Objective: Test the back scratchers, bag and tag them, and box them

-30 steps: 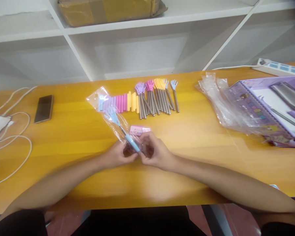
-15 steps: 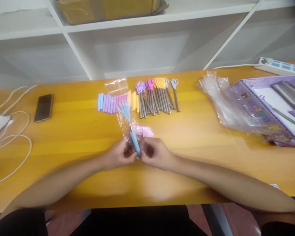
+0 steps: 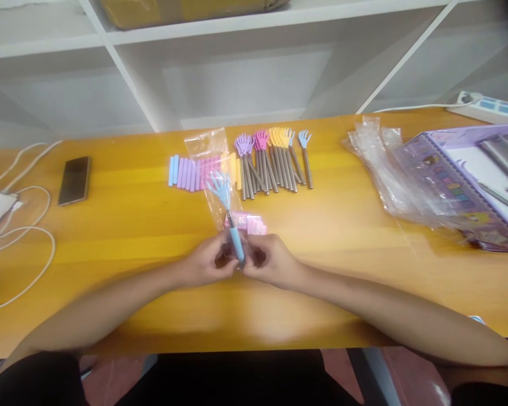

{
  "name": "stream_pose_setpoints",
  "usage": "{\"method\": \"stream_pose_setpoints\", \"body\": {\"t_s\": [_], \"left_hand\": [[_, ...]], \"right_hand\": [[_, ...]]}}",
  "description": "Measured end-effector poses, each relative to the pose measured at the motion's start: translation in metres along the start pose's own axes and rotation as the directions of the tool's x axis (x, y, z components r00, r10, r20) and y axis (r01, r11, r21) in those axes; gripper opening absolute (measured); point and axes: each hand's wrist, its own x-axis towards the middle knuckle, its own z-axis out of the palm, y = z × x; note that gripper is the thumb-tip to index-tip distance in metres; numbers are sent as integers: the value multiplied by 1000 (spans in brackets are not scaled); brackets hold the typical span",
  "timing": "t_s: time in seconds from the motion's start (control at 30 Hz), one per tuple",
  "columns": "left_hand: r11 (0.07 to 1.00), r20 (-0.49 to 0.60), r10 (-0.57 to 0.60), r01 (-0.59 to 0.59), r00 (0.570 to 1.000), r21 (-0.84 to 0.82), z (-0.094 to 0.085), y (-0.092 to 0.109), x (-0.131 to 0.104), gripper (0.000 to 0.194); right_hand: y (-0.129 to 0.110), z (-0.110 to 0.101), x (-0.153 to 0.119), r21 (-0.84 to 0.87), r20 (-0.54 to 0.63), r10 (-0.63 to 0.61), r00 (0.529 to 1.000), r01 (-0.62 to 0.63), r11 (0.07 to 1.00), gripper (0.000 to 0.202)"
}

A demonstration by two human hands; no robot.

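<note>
A light-blue back scratcher (image 3: 236, 242) lies inside a clear plastic bag (image 3: 207, 144), its clawed head pointing away from me. My left hand (image 3: 207, 260) is closed in a pinch on the bag's near end, left of the blue handle. On the other side, my right hand (image 3: 273, 260) pinches the same end, its fingertips close to the handle's tip. Just beyond the hands, small pink packets (image 3: 256, 224) rest on the table, partly behind the bag. Coloured handle sleeves (image 3: 187, 173) lie in a row, some seen through the bag. More back scratchers (image 3: 275, 163) with metal shafts lie to their right.
Empty clear bags (image 3: 385, 169) are piled on the right of the table (image 3: 122, 237), beside a purple box (image 3: 457, 186) holding several items. A phone (image 3: 74, 180) and white cables (image 3: 46, 237) lie left. A power strip (image 3: 491, 106) sits at back right, below white shelving (image 3: 245, 34).
Both hands keep their pinch at the bag's near end, with the back scratcher still inside. The view has shifted slightly; otherwise the table looks the same.
</note>
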Motion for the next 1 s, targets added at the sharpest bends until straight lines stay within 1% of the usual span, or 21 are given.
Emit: {"method": "stream_pose_setpoints", "body": {"t_s": [0.1,0.2,0.3,0.4,0.5,0.57,0.67,0.77,0.87,1.0], "left_hand": [[998,14,5,-4,1000,-63,0,3,1,30],[988,33,22,-17,999,-153,0,3,2,25],[973,30,30,-23,999,-230,0,0,2,30],[962,-12,34,-36,999,-270,-2,-4,3,35],[962,-65,16,-33,998,-270,-4,-4,4,38],[965,-83,4,-26,997,-261,-5,-4,5,37],[971,-95,-19,-4,995,-239,-5,-5,5,37],[980,-132,-65,38,989,-197,-3,-8,4,35],[983,-177,-96,65,979,-174,-2,-10,5,34],[976,-198,-94,51,976,-211,-3,-6,9,35]], "right_hand": [[2,-1,1,32,-8,-7,1000,7,999,6],[3,-3,2,74,1,-14,1000,14,997,9],[1,-6,3,107,31,-20,999,16,994,7],[-3,-9,4,144,63,-40,997,31,989,5],[-6,-12,4,183,119,-67,991,45,982,5],[-6,-13,4,163,141,-82,987,59,985,8],[-5,-12,3,81,135,-95,986,84,993,14],[-4,-10,4,21,127,-106,986,105,994,15],[-4,-10,4,9,143,-138,980,138,990,15],[-6,-12,3,-1,163,-144,976,146,989,18]]}}
